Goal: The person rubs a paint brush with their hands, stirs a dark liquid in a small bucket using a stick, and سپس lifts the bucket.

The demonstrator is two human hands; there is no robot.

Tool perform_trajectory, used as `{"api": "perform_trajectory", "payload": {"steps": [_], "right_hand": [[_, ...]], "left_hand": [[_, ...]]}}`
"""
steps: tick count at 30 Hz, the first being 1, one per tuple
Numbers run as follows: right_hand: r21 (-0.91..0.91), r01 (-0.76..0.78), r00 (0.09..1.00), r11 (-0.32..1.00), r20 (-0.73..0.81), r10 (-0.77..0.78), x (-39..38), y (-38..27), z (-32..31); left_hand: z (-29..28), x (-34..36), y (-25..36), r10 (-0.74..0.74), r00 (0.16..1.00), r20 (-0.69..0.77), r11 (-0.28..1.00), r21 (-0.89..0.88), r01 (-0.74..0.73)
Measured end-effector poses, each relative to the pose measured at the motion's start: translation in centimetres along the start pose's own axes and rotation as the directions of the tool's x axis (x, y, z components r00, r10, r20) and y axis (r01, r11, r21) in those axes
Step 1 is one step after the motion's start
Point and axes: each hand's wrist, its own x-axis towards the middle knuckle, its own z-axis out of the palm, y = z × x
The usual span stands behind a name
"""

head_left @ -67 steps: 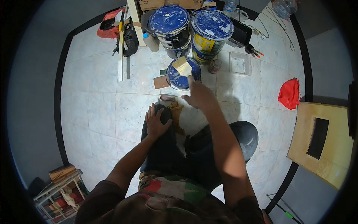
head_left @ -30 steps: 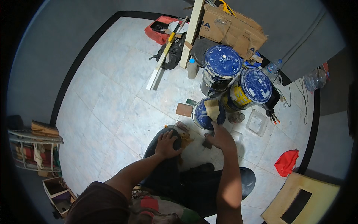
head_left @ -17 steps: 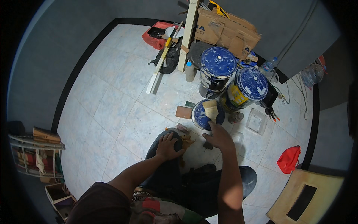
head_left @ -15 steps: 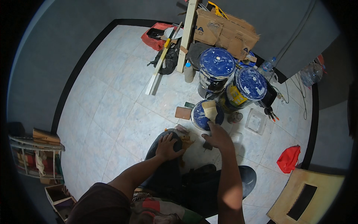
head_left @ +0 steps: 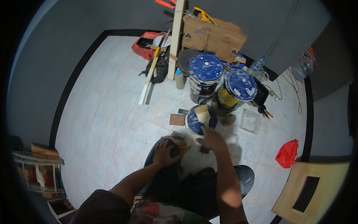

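Observation:
My right hand (head_left: 213, 141) reaches forward and grips a wide paintbrush with cream bristles (head_left: 202, 113); the hand hides part of its handle. The brush is over the blue and white top of a small paint bucket (head_left: 189, 126); I cannot tell whether the bristles touch it. On my raised left knee lies my left hand (head_left: 164, 154), fingers spread and holding nothing. Left of the bucket are a brown rectangular block (head_left: 177, 120) and a small dark green piece (head_left: 182, 111). A small jar (head_left: 228, 120) stands at its right.
Two large paint buckets with splattered blue lids (head_left: 206, 67) (head_left: 241, 85) stand behind the small one. Nearby are a clear plastic tray (head_left: 250, 121), a bottle with a blue cap (head_left: 179, 80), a cardboard box (head_left: 212, 37) and a long straight bar (head_left: 149, 80). A red bag (head_left: 287, 154) lies right.
The whole view has shifted, so the buckets and box appear further left and slightly lower. My right hand still grips the paintbrush at the small bucket; my left stays on the knee.

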Motion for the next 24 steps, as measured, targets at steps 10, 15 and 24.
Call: {"api": "perform_trajectory", "payload": {"steps": [10,15,24], "right_hand": [[-0.022,0.075,0.992,0.997,-0.105,-0.077,-0.6,-0.7,-0.3],[0.003,0.063,0.991,0.998,-0.117,-0.062,-1.4,-1.6,-1.0],[-0.023,0.007,0.995,1.0,-0.101,-0.009,-1.1,-0.9,-0.9]], "left_hand": [[0.7,0.1,-0.2,-0.007,1.0,0.011,1.0,-0.013,0.008],[0.8,-0.2,-0.6,-0.003,1.0,0.014,1.0,-0.004,0.003],[0.5,-0.4,-0.3,0.008,1.0,0.011,1.0,-0.002,-0.008]]}}
